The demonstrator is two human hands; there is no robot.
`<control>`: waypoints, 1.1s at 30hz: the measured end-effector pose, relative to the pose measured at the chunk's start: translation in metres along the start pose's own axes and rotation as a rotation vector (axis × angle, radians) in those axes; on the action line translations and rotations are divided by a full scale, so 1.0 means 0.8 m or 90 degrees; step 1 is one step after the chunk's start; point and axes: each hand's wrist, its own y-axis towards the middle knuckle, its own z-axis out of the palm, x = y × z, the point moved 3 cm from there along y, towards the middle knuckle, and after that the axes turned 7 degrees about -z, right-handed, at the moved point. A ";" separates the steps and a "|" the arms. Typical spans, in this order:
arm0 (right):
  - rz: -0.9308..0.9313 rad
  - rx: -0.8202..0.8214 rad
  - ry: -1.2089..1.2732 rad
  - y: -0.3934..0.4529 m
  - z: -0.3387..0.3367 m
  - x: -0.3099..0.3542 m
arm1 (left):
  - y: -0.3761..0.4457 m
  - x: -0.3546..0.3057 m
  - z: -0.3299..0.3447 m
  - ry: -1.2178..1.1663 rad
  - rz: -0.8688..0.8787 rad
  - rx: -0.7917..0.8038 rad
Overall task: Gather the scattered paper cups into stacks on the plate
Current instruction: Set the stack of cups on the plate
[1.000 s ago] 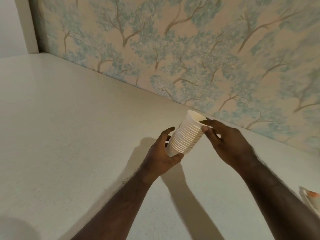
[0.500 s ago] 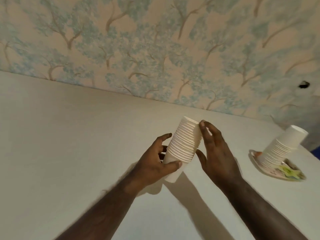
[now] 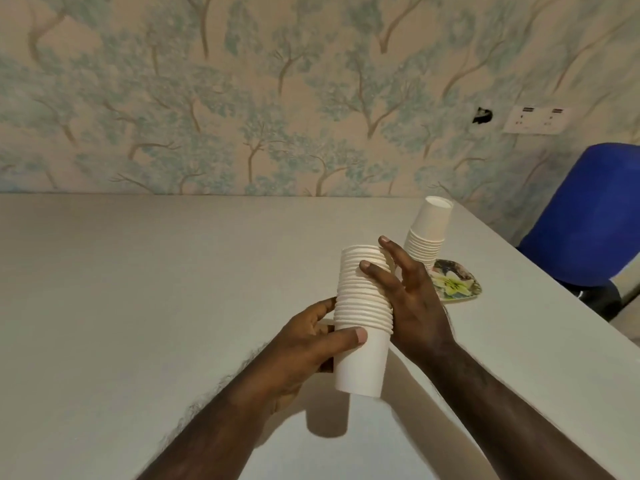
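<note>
A pale surface [image 3: 138,306] fills most of the view and runs back to a wall [image 3: 242,98] papered with blue-green trees; a blue chair [image 3: 588,216] stands at the far right, past the surface's edge, with a white socket plate [image 3: 536,119] on the wall above it. Near the middle, held above the surface with its shadow below, is a stack [image 3: 363,317] of white paper cups, upright, the rolled rims closely banded down its upper part and the plain wall of the lowest cup bare at the bottom. The left hand [image 3: 304,348] grips that lowest cup from the left, its thumb lying across the near face just under the rims and its fingers [image 3: 323,306] curled round the far side. The right hand [image 3: 412,306] lies against the stack's right side, its fingers nearly straight and spread, pressing on the rims, one fingertip on the near face and another reaching to the top. Farther right, near the surface's edge, a flowered plate [image 3: 460,289] carries a second stack [image 3: 429,233], upside down with its flat base on top and leaning slightly; the right hand hides its lower left part. The two stacks are apart.
</note>
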 end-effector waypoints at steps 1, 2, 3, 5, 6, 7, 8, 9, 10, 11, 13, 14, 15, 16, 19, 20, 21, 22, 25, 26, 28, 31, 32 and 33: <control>0.005 0.002 -0.005 -0.005 -0.003 -0.009 | 0.004 -0.001 0.009 -0.012 -0.008 -0.006; 0.008 0.003 -0.006 -0.010 -0.005 -0.017 | 0.008 -0.003 0.017 -0.020 -0.015 -0.014; 0.010 0.006 -0.008 -0.015 -0.006 -0.024 | 0.012 -0.004 0.022 -0.018 -0.020 -0.023; 0.029 0.025 -0.015 -0.028 -0.006 -0.036 | 0.020 -0.008 0.031 0.006 -0.028 -0.033; 0.049 0.041 -0.022 -0.035 -0.005 -0.040 | 0.022 -0.010 0.035 0.020 -0.030 -0.029; 0.075 0.058 -0.031 -0.042 -0.004 -0.043 | 0.025 -0.012 0.039 0.033 -0.032 -0.021; 0.102 0.072 -0.034 -0.048 -0.004 -0.045 | 0.029 -0.014 0.043 0.042 -0.034 -0.013; 0.130 0.083 -0.034 -0.054 -0.005 -0.046 | 0.033 -0.015 0.045 0.055 -0.033 -0.006; 0.158 0.093 -0.034 -0.058 -0.006 -0.048 | 0.038 -0.017 0.047 0.068 -0.031 -0.002; 0.188 0.104 -0.035 -0.062 -0.008 -0.050 | 0.041 -0.018 0.050 0.081 -0.028 0.004; 0.248 0.116 -0.025 -0.074 -0.010 -0.061 | 0.049 -0.021 0.055 0.099 -0.023 0.005; 0.271 0.119 -0.015 -0.080 -0.010 -0.068 | 0.052 -0.023 0.059 0.100 -0.012 0.007; 0.290 0.119 -0.001 -0.087 -0.010 -0.074 | 0.052 -0.028 0.065 0.104 0.009 0.014; 0.308 0.110 0.022 -0.092 -0.012 -0.080 | 0.052 -0.033 0.072 0.119 0.034 0.021; 0.372 0.077 0.111 -0.096 -0.021 -0.097 | 0.060 -0.050 0.097 0.231 0.105 0.016; 0.387 0.072 0.143 -0.098 -0.022 -0.105 | 0.064 -0.055 0.108 0.282 0.131 0.015; 0.402 0.071 0.178 -0.102 -0.021 -0.115 | 0.069 -0.059 0.119 0.333 0.163 0.015; 0.414 0.070 0.211 -0.106 -0.020 -0.126 | 0.075 -0.063 0.132 0.378 0.193 0.016; 0.437 0.063 0.235 -0.124 -0.022 -0.170 | 0.106 -0.076 0.170 0.474 0.259 -0.010; 0.444 0.059 0.228 -0.129 -0.025 -0.185 | 0.120 -0.082 0.182 0.506 0.274 -0.039; 0.481 0.069 0.221 -0.138 -0.031 -0.221 | 0.153 -0.094 0.208 0.560 0.294 -0.103; 0.544 0.119 0.215 -0.152 -0.034 -0.275 | 0.206 -0.118 0.242 0.603 0.280 -0.152; 0.551 0.130 0.222 -0.155 -0.036 -0.293 | 0.227 -0.126 0.254 0.619 0.270 -0.159; 0.553 0.141 0.232 -0.157 -0.036 -0.308 | 0.246 -0.134 0.263 0.637 0.261 -0.164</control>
